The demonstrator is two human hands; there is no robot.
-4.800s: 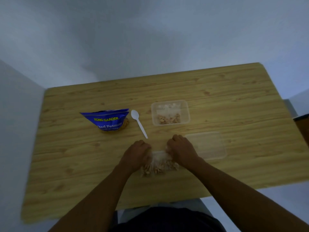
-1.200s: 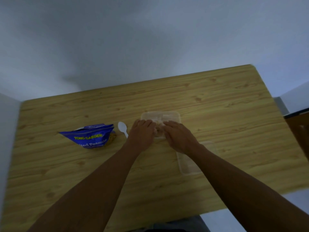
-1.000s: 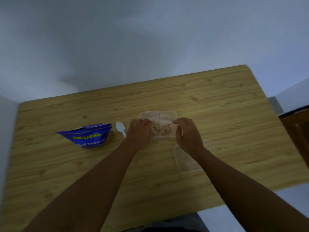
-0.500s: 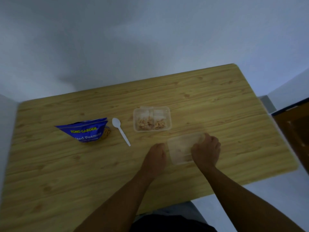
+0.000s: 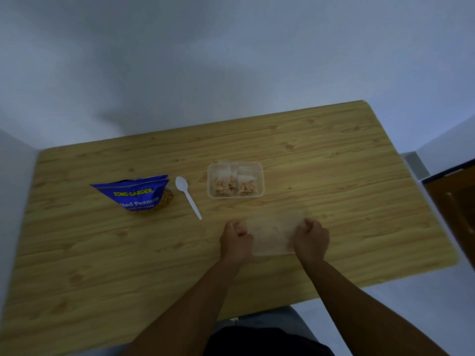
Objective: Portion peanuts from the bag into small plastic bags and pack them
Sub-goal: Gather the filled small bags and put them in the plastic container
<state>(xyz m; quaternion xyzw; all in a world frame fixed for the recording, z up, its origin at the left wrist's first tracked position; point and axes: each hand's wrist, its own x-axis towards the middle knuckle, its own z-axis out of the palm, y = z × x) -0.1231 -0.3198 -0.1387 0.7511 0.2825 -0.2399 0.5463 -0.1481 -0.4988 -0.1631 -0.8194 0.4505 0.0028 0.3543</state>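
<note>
Both hands had come back from the far container to the clear lid lying flat on the tabletop near the person. The left hand was curled in a grip on the lid's left edge and the right hand was clenched on its right edge, so the lid sat between them.

Just beyond the lid, the clear plastic container stood uncovered with small plastic bags of peanuts packed inside it; how many bags could not be made out. To its left a white plastic spoon lay on the wood, bowl at the far end and handle pointing toward the near right. Farther left, the blue peanut bag lay on its side, some peanuts showing at its right edge. Spoon and bag were apart from each other and well clear of both hands.
</note>
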